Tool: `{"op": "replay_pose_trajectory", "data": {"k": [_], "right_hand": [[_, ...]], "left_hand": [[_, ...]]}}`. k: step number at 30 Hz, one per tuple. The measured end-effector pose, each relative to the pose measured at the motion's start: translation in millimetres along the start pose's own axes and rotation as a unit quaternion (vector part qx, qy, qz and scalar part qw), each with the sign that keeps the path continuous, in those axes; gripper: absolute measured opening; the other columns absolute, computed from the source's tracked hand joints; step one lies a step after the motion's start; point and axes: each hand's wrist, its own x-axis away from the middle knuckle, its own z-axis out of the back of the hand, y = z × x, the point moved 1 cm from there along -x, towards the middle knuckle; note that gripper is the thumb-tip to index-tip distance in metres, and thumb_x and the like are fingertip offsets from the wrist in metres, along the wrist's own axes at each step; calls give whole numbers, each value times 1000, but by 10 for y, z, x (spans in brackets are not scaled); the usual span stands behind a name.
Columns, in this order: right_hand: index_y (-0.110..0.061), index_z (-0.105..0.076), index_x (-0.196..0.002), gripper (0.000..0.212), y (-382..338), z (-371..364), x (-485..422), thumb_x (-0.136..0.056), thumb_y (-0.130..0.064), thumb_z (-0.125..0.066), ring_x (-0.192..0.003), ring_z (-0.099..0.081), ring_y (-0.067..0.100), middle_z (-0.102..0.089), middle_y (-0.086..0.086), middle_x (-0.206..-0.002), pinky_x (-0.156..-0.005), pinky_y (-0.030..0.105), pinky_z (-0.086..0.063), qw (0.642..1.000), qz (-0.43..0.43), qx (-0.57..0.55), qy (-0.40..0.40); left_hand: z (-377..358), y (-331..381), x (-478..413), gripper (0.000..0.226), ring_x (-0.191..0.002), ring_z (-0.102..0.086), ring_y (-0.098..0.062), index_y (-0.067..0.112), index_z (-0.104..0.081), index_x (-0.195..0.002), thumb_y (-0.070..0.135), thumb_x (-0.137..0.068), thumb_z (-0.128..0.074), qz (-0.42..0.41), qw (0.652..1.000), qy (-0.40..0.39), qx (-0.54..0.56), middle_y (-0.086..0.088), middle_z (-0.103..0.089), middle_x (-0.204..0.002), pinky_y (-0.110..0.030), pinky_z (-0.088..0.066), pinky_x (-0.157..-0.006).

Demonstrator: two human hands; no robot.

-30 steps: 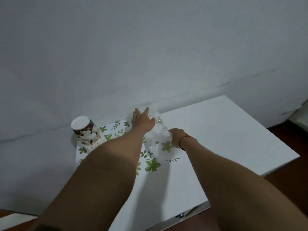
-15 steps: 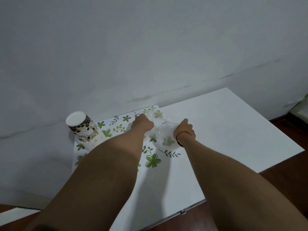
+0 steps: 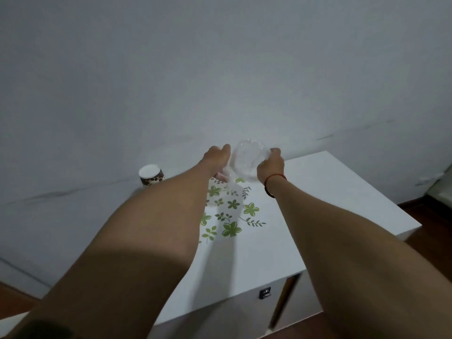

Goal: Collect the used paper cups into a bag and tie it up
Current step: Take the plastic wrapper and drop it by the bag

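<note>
Clear, crinkled plastic bag (image 3: 245,162), mouth stretched round between left hand (image 3: 216,159) and right hand (image 3: 270,165), both gripping its rim.

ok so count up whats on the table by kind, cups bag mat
cup stack: 1 (how many cups are nested cannot be told)
clear plastic bag: 1, held up by left hand and right hand
leaf-print mat: 1
total: 3

cups (image 3: 151,175) at table's (image 3: 342,192) back left by wall (image 3: 220,69); bag (image 3: 247,162) between hands, above mat (image 3: 234,216)
</note>
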Motion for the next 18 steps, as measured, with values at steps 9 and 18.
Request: {"op": "replay_pose_trajectory", "data": {"k": [9, 18], "right_hand": [[-6, -36, -137, 39, -819, -210, 871, -99, -14, -30, -114, -50, 32, -48, 19, -133, -93, 36, -42, 990, 101, -32, -93], [-6, -35, -140, 43, -1475, -1631, 1759, -98, -7, -28, -121, -49, 33, -47, 18, -136, -96, 35, -44, 970, 138, -21, -201]], "left_hand": [[1066, -41, 881, 42, -93, -64, -35, 0, -51, -119, 28, -91, -37, -60, 986, 152, 35, -15, -58, -111, -32, -56, -41], [2516, -1141, 1363, 50, -71, -60, -30, -5, -50, -122, 31, -92, -35, -33, 968, 214, 128, -13, -50, -93, -33, -56, -46]]}}
